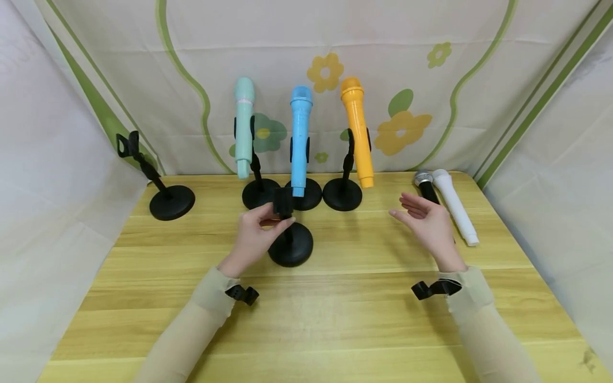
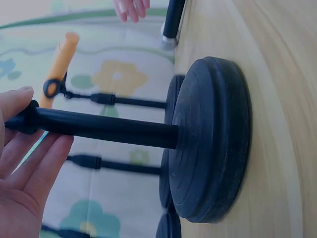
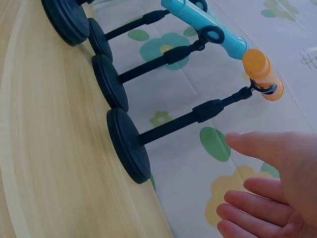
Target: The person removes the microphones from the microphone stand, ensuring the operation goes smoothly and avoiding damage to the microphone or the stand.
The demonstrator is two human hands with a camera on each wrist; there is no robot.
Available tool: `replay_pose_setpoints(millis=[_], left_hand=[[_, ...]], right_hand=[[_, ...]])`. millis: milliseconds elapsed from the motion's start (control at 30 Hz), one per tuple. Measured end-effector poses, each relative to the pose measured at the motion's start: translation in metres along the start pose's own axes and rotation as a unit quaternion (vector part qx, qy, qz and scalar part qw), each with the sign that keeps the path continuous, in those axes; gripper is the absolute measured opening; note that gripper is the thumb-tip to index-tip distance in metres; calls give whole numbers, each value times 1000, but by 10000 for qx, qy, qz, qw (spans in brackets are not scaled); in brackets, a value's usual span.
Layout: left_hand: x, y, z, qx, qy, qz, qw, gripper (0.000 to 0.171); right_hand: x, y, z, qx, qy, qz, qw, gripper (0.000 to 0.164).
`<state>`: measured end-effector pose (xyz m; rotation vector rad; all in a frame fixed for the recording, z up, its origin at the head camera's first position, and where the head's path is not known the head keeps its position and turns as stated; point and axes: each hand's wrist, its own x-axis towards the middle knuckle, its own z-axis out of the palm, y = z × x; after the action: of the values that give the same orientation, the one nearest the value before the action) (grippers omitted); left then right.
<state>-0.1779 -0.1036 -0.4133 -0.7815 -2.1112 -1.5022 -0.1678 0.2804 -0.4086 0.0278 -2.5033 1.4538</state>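
My left hand (image 1: 253,238) grips the upper pole of a black microphone stand (image 1: 293,249), thumb on one side and fingers on the other. This stand bears no microphone, and its round base is at the table in the left wrist view. My right hand (image 1: 429,227) is held with fingers extended and thumb apart, holding nothing. Partly behind it lies a black microphone (image 1: 428,190) with a silver head, its lower part mostly hidden. Beside that lies a white microphone (image 1: 455,206).
At the back stand three black stands bearing a mint-green microphone (image 1: 245,127), a blue microphone (image 1: 300,133) and an orange microphone (image 1: 357,130). Another stand (image 1: 172,203) without a microphone is at the far left. A flower-printed cloth (image 1: 373,32) hangs behind the wooden table (image 1: 335,324).
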Motion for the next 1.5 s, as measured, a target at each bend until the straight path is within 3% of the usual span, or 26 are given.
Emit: replay_pose_setpoints(millis=[233, 500, 733, 967, 1200, 1367, 1500], left_hand=[[-2, 20, -32, 450, 365, -284, 9979, 18], [0, 2, -66, 922, 1077, -348, 9893, 17], [7, -12, -94, 1270, 1391, -499, 9808, 18], [17, -66, -127, 1741, 1308, -955, 9713, 24], [34, -82, -147, 1958, 1290, -1484, 9607, 28], [38, -87, -152, 2040, 1217, -1885, 9529, 35], [41, -89, -154, 1955, 1168, -2027, 9524, 38]], right_hand=[[-1, -2, 7, 132, -36, -156, 9998, 57], [-4, -4, 11, 48, -176, -136, 9997, 60], [-6, -5, 13, 110, -246, -197, 9994, 60], [-8, -11, 15, 109, -241, -332, 9991, 58], [-10, -12, 19, 182, -315, -319, 9988, 58], [-11, -11, 20, 216, -367, -275, 9987, 58], [-11, -10, 22, 213, -345, -264, 9988, 58]])
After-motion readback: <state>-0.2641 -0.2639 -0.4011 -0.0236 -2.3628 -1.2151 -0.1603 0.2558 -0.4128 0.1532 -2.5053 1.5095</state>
